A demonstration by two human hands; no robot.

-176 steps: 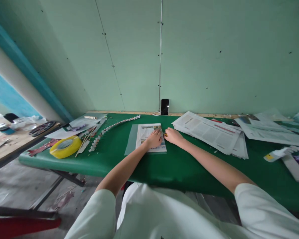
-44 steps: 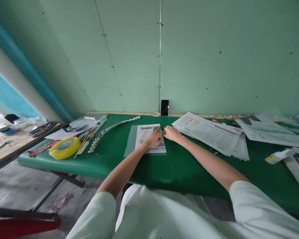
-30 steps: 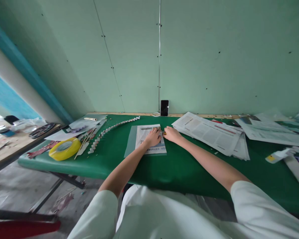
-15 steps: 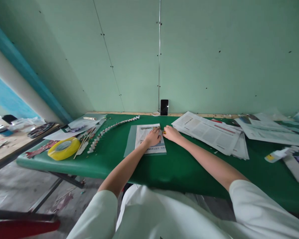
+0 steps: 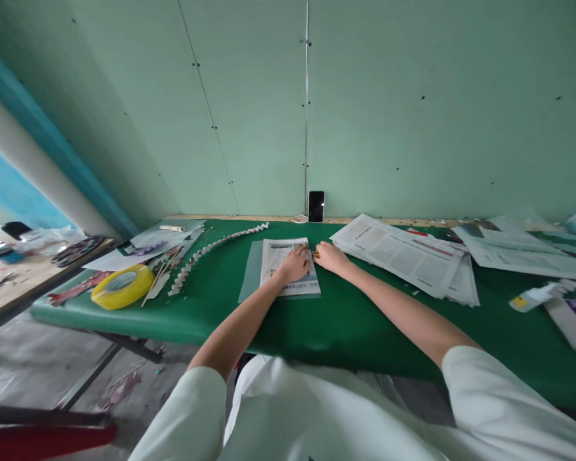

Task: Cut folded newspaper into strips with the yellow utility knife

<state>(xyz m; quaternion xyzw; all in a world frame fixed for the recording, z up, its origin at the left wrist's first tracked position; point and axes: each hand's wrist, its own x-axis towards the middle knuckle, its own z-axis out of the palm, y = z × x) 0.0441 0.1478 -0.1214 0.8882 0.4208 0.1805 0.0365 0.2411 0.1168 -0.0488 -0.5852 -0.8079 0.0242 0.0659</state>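
Observation:
My left hand [image 5: 296, 264] lies on a small printed sheet of newspaper [image 5: 295, 291], its fingers stretched out toward the sheet's upper right. A thin brownish strip shows at the fingertips, too small to make out. Beneath the newspaper, a translucent sheet [image 5: 250, 275] sticks out at the left and along the bottom. Just past the sheet's right edge, my right hand [image 5: 331, 258] is closed around a small yellow tool [image 5: 315, 255]. Most of that tool is hidden in the fingers, so its kind cannot be told.
On the green table [image 5: 211, 314], stacked newspapers [image 5: 398, 256] lie right, with a glue bottle [image 5: 532, 299] farther over. A phone [image 5: 316, 206] leans on the wall. At left are a folded paper chain [image 5: 211, 250], yellow tape roll [image 5: 123, 287] and thin sticks [image 5: 160, 276].
Both hands and the newspaper sheet stay practically where they were. The view has shifted very slightly.

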